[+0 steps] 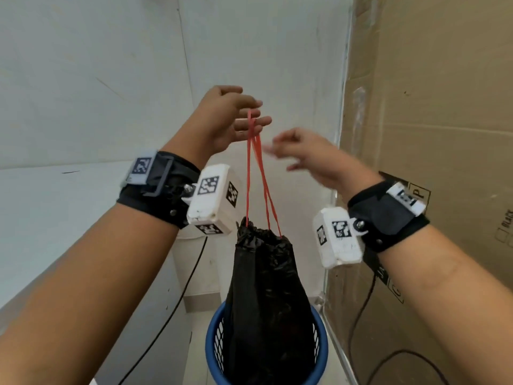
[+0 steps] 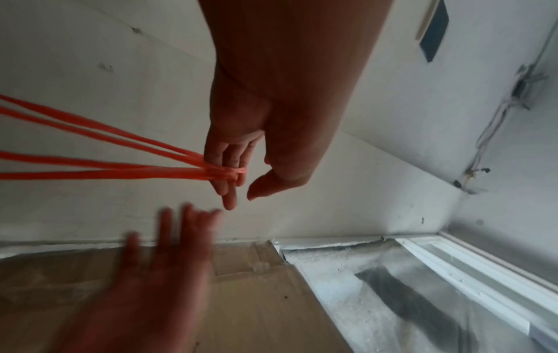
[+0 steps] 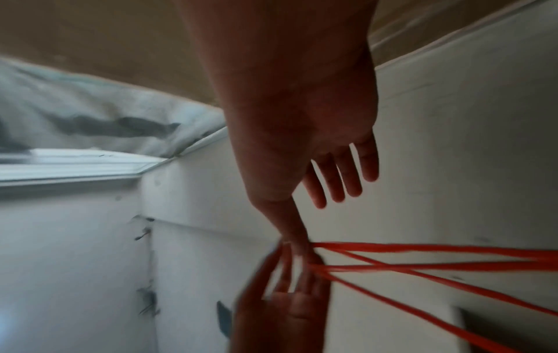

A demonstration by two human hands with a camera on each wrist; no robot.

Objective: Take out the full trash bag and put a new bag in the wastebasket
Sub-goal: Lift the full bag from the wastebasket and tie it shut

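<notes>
The fingers (image 2: 225, 184) of the left hand (image 1: 224, 120) are nearly straight, and the thin red plastic drawstring loops (image 1: 254, 162) hang hooked over them near the tips, in the upper centre of the head view. The thumb stands apart from those fingers, so the loops are carried, not pinched.

The right hand (image 1: 311, 154), just right of the strings in that view, is blurred. Its fingers (image 3: 344, 176) are spread and straight and hold nothing. In the right wrist view its thumb tip reaches the point where the strings meet the left hand; whether it touches them cannot be told.

From the strings hangs the full black plastic trash bag (image 1: 269, 301), its gathered neck at centre frame and its lower part inside the round blue mesh wastebasket (image 1: 215, 337) at the bottom centre.

Both wrists wear black straps with white marker boxes. A tall brown cardboard box (image 1: 433, 120) fills the right side, a white wall (image 1: 97, 79) the left, and a black cable (image 1: 369, 309) runs down at lower right.
</notes>
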